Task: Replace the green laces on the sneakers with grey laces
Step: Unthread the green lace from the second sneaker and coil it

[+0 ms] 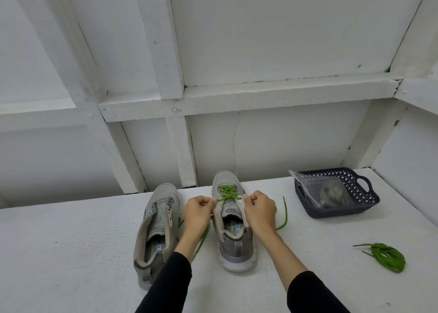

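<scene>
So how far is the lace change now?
Done: the left grey sneaker has no lace; a coiled green lace lies aside. In hand: left hand and right hand unlace the right grey sneaker. Left: bagged laces wait in the dark plastic basket.

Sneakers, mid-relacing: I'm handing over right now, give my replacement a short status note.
Left hand and right hand each pinch the green lace at the right sneaker's eyelets.
Left sneaker is already unlaced; its coiled green lace lies at the right of the table.
Grey laces sit bagged in the dark basket.
Left to do: finish unlacing, then thread grey laces into both.
</scene>
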